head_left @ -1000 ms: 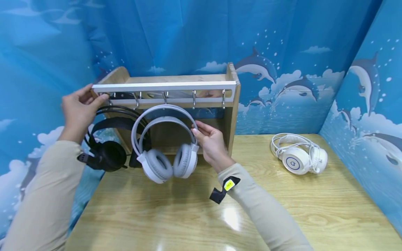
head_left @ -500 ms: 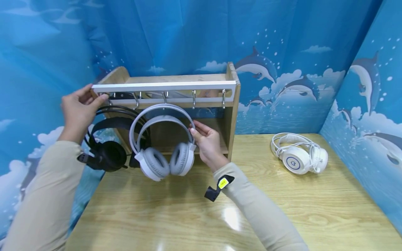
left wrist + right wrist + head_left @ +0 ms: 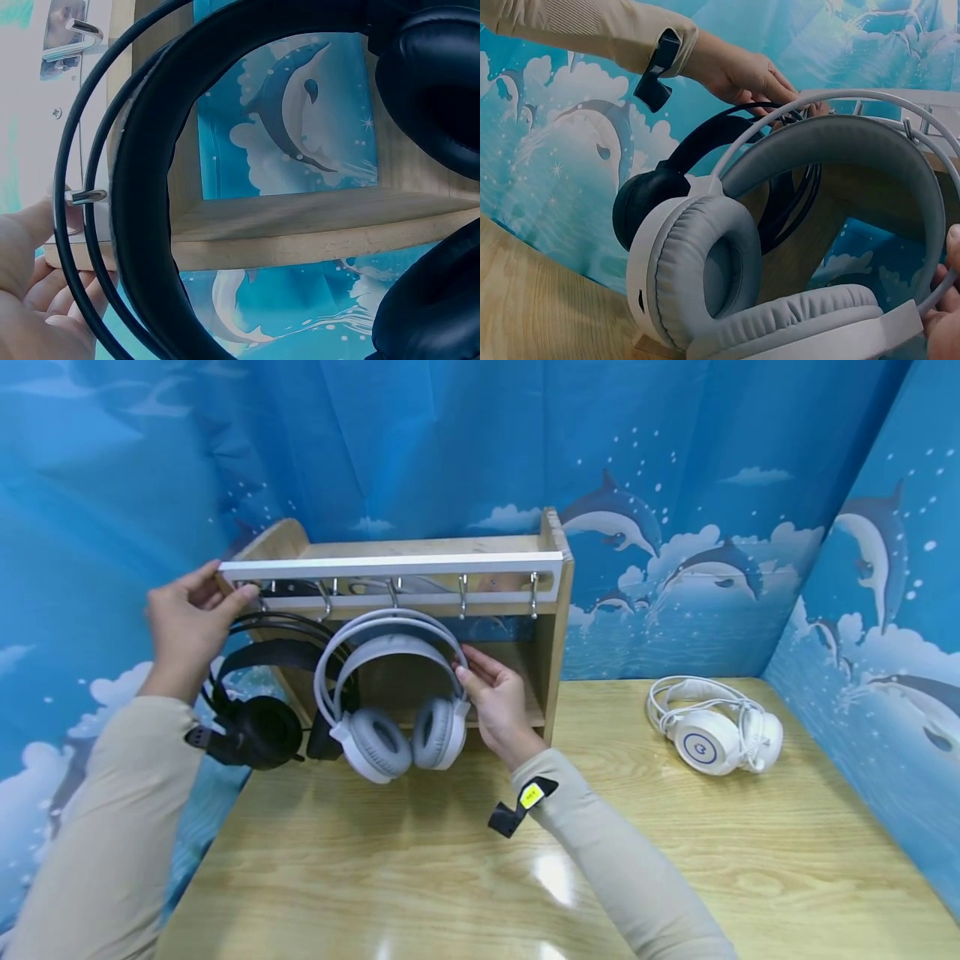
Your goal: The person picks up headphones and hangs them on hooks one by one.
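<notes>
White headphones tipped, bottom a bit higher | left hand pinches rack, right hand pinches headphones, between both hands | I guess they're being hung up; next needs band snug on hook

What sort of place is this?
Probably a staged recording corner; the wider room isn't visible. Signs: the folded dolphin-print backdrop behind the wood-grain table, and a hook rack with black headphones hanging on it.
</notes>
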`<state>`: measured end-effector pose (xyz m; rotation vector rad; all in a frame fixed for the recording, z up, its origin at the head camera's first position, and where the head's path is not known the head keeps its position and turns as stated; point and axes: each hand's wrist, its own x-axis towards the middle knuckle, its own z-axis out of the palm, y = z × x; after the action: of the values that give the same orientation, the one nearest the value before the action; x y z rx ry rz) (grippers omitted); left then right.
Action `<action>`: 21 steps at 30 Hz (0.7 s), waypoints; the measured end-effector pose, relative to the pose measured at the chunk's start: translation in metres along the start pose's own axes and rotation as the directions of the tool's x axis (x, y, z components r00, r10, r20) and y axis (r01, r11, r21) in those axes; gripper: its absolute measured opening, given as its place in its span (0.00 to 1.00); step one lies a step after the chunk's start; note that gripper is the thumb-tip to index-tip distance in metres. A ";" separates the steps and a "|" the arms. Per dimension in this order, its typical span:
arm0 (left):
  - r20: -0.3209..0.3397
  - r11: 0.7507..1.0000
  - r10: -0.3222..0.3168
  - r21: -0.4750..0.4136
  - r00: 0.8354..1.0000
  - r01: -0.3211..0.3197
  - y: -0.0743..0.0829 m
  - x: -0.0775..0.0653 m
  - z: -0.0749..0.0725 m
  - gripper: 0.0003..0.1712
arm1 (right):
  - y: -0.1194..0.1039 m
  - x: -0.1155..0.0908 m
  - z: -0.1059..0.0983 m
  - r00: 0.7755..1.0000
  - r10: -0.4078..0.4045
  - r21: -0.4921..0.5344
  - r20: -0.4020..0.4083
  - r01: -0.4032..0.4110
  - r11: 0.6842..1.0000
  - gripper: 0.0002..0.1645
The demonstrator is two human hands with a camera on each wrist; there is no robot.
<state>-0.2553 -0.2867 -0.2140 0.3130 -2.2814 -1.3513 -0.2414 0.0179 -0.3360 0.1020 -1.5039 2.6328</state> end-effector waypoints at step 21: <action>0.003 1.000 0.018 0.017 1.000 -0.018 0.000 -0.003 0.000 0.39 | 0.005 0.002 -0.014 0.997 0.034 -0.050 0.068 -0.030 0.998 0.23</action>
<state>-0.2525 -0.2851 -0.2149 0.2949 -2.2939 -1.3250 -0.2444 0.0273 -0.3475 0.1682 -1.6031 2.6415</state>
